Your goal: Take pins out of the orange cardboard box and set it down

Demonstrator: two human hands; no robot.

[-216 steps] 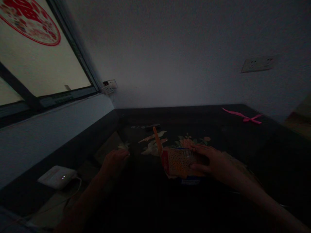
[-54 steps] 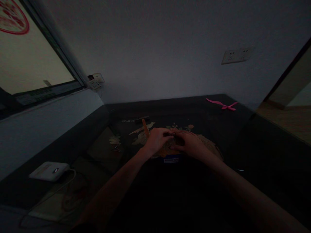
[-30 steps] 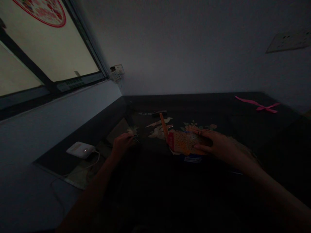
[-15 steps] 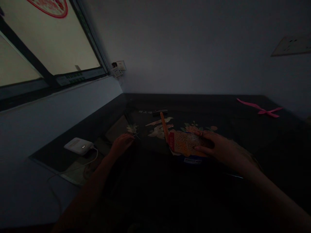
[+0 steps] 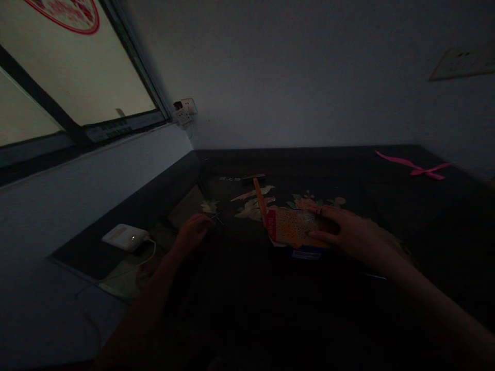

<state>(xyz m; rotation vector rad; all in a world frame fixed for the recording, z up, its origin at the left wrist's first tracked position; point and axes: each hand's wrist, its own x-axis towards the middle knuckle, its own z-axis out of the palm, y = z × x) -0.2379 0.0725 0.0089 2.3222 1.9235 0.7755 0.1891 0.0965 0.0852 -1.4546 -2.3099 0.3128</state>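
Observation:
The room is very dim. My right hand lies on an orange dotted card on the dark table, fingers holding it down over a blue-and-white piece under it. An orange stick rises from the card's left edge. My left hand rests on the table to the left of the card, apart from it. Its fingertips are pinched at a thin glinting needle. What the needle is exactly is hard to tell in the dark.
A pale floral print shows on the table behind the card, with a dark bar beyond. A white device with a cable lies at the left. A pink ribbon lies far right. Wall sockets sit by the window.
About two seconds ago both hands were together on the card; the left hand has since gone left to the needle. In the last half second the hands barely moved.

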